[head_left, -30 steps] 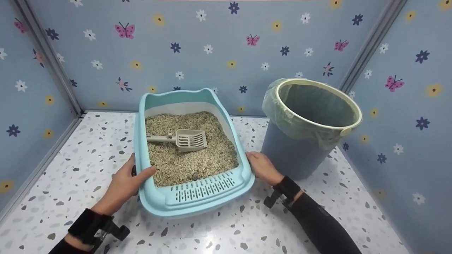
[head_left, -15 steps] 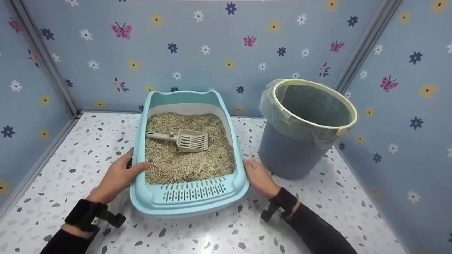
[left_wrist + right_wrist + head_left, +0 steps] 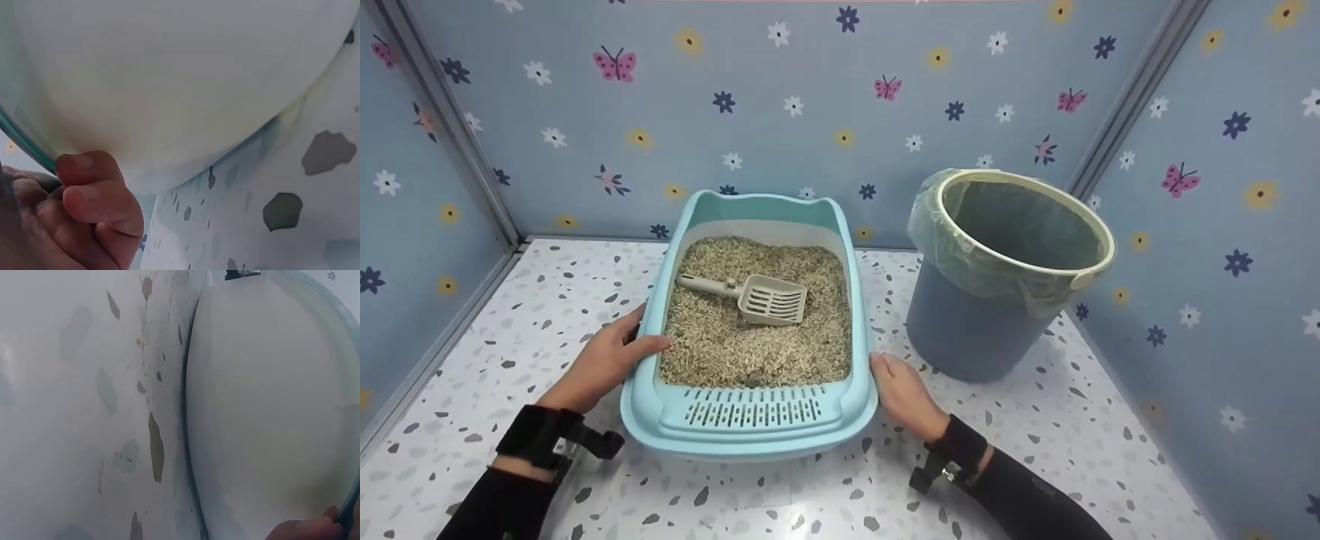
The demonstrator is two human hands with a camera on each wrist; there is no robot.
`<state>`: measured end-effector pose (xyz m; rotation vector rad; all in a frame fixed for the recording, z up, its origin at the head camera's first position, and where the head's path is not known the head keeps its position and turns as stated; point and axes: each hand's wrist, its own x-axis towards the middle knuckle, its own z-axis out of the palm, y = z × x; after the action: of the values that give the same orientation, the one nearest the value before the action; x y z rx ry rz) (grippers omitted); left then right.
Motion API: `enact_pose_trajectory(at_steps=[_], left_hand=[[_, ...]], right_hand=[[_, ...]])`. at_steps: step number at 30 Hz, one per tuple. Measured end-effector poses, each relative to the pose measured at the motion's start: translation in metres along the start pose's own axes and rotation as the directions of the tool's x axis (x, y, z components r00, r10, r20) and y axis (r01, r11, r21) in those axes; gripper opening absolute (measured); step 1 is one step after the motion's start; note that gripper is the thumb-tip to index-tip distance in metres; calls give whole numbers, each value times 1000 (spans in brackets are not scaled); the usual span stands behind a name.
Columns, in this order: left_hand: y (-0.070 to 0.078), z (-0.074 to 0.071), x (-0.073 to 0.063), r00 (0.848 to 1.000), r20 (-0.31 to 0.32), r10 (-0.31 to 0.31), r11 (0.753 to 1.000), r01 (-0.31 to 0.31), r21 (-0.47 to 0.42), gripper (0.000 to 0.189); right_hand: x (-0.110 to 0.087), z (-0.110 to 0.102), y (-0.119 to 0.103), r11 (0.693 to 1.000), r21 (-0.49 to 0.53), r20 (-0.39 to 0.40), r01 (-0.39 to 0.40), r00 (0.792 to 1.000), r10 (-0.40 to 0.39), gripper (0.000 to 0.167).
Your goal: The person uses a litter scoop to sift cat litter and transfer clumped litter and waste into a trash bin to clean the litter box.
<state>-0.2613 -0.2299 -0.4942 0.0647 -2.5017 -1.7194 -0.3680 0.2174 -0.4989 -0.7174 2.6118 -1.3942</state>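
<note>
A light blue litter box [image 3: 750,439] with a slotted front ledge rests on the speckled surface, its raised end toward the back wall. It holds tan litter [image 3: 802,360], on which lies a beige slotted litter scoop [image 3: 772,300], handle to the left. My left hand [image 3: 604,364] grips the box's left rim, thumb over the top; the left wrist view shows curled fingers [image 3: 104,199] beneath it. On the right side, my right hand [image 3: 907,394] holds the opposite rim, and its fingers [image 3: 306,530] reach under the edge in the right wrist view.
To the right stands a blue-grey trash can [image 3: 975,330] with a cream ring [image 3: 1099,262] and a translucent liner [image 3: 952,247] folded over it. Flower-patterned panels [image 3: 780,97] close off the back and both sides of the white speckled surface [image 3: 787,495].
The litter box has turned clockwise, its front swinging left and its back end right, so it sits straighter. Both hands kept their hold and moved with it.
</note>
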Motion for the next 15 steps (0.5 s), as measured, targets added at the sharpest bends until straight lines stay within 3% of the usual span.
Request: enact_pose_trajectory(at_steps=[10, 15], left_hand=[[-3, -5, 8, 1000, 15, 0, 1000, -1, 17, 86], [-5, -2, 7, 999, 30, 35, 999, -34, -26, 82]], right_hand=[[-6, 4, -1, 997, 74, 24, -31, 999, 30, 43], [-7, 6, 0, 995, 97, 8, -29, 1000, 29, 41]])
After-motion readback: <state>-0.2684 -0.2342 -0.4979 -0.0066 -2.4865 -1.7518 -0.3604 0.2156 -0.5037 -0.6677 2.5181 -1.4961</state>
